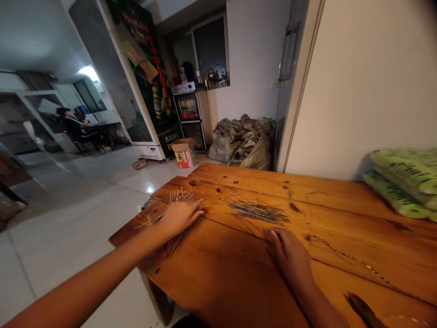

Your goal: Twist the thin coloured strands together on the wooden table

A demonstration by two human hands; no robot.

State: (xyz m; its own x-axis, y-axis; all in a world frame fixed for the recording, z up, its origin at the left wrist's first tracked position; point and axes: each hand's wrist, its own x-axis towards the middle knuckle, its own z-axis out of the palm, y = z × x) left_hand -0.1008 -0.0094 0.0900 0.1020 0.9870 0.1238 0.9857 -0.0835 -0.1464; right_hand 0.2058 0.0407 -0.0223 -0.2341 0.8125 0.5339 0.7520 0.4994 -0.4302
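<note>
My left hand (180, 215) lies flat, fingers together and stretched out, on a loose bundle of thin pale sticks (177, 197) near the left corner of a wooden table (341, 228). My right hand (290, 255) rests palm down on the table top, fingers curled slightly, just below a second, darker pile of thin sticks (259, 211). It holds nothing that I can see. A few stray sticks lie between the two piles.
Green plastic-wrapped packs (403, 182) are stacked at the table's right end by the wall. A dark feather-like object (363, 310) lies at the near right. Beyond the table: sacks (244, 143), a cardboard box (183, 152), a drinks fridge (150, 91), a seated person (73, 125).
</note>
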